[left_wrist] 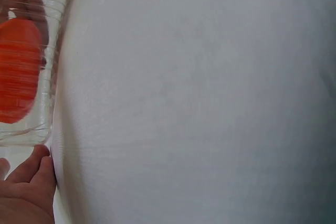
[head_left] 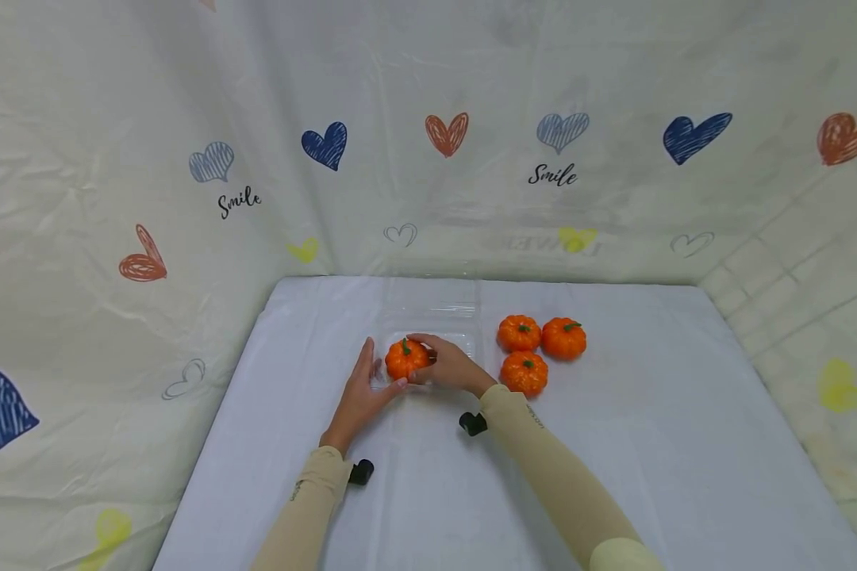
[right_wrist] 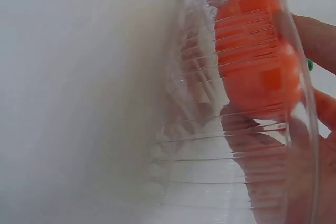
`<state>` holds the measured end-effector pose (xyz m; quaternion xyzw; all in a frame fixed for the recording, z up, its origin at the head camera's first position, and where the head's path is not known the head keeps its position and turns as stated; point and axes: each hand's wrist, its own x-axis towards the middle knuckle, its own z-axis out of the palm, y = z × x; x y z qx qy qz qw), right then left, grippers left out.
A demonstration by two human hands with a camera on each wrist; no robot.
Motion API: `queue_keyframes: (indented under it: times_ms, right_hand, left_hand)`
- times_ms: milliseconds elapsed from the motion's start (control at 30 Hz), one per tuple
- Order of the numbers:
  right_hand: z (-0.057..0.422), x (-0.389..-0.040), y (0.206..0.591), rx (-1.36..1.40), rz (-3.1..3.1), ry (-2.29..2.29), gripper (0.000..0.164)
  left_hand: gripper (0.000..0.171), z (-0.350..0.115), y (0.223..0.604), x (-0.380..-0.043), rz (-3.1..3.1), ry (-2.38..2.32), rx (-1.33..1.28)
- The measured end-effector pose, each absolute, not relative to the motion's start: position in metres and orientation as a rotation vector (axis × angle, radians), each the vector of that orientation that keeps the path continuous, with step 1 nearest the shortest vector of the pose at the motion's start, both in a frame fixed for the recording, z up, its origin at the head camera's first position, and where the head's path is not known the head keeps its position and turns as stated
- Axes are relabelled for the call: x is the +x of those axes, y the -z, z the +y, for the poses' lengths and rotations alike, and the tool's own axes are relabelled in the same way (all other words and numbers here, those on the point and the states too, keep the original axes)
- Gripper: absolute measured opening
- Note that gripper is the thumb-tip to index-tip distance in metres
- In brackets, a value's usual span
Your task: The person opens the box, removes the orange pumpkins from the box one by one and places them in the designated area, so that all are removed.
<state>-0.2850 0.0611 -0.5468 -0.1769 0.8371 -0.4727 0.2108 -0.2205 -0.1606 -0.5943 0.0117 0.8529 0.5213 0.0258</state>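
A small orange toy pumpkin [head_left: 405,359] with a green stem sits in the left front part of a clear plastic clamshell box [head_left: 464,339]. My right hand [head_left: 454,368] reaches over the box and grips this pumpkin between thumb and fingers; through the ribbed wall in the right wrist view, the pumpkin [right_wrist: 249,59] shows low inside. At the box's left front corner is my left hand [head_left: 364,394], its fingers along the left side and the thumb stretched toward the front edge. In the left wrist view, fingertips of the left hand [left_wrist: 31,182] meet the box's corner.
Three more orange pumpkins stand close together right of the box: one at the back left [head_left: 518,333], one at the back right [head_left: 564,339], one in front [head_left: 524,373]. The box's open lid [head_left: 432,295] leans toward the back curtain. A white cloth [head_left: 614,468] covers the table.
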Motion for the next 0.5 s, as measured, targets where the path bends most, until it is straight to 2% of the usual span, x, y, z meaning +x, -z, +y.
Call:
queue_keyframes:
  times_ms: [500]
  right_hand:
    - [0.073,-0.277,0.524,-0.493,2.366,1.473,0.073]
  left_hand:
    - [0.116,-0.159,0.593,-0.22,2.65,-1.581,0.031]
